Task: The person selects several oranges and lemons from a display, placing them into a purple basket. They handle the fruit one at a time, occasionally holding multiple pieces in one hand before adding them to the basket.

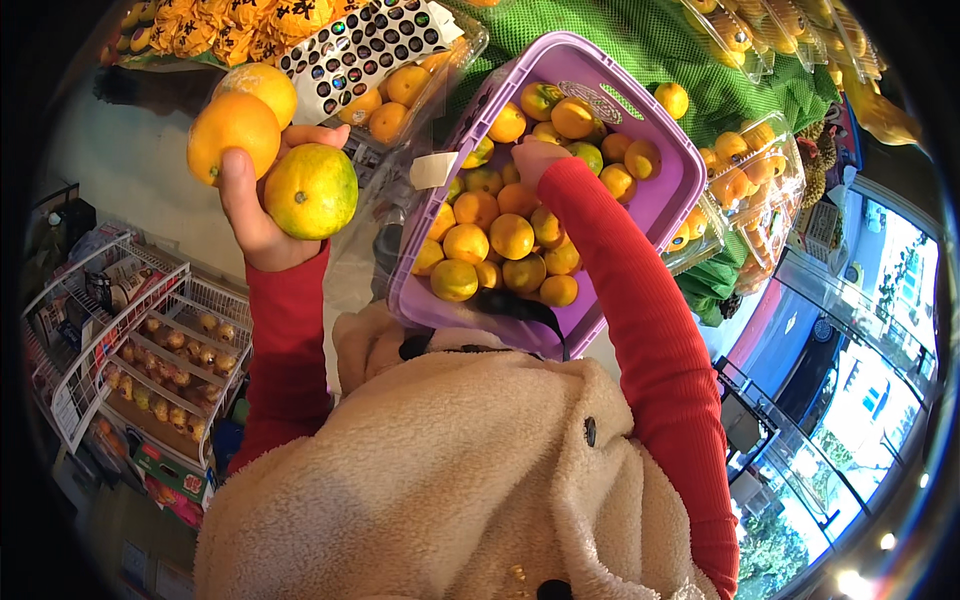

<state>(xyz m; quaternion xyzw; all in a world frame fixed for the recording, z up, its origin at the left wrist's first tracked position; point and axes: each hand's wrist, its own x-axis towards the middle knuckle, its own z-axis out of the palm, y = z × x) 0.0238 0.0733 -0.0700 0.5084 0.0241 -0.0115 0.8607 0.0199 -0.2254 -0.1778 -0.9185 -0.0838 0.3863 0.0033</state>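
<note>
My left hand [274, 236] is raised to the left of a purple plastic basket [675, 154]. It grips several citrus fruits: a yellow-green mandarin [311, 191], an orange mandarin [234, 139] under my thumb, and another orange fruit [262, 88] behind that one. Inside the basket, my right hand [538, 159] touches the loose mandarins [511, 236], which range from orange to greenish. Its fingertips are hidden, so whether it holds one is unclear. A black strap [525, 309] crosses the basket's near end.
Beyond the basket lies green mesh cloth [592, 34] with a single mandarin [670, 100]. Clear plastic boxes of fruit [750, 165] stand at the right. A sticker sheet [367, 52] rests on another clear box [390, 124]. A white wire rack [165, 352] stands lower left.
</note>
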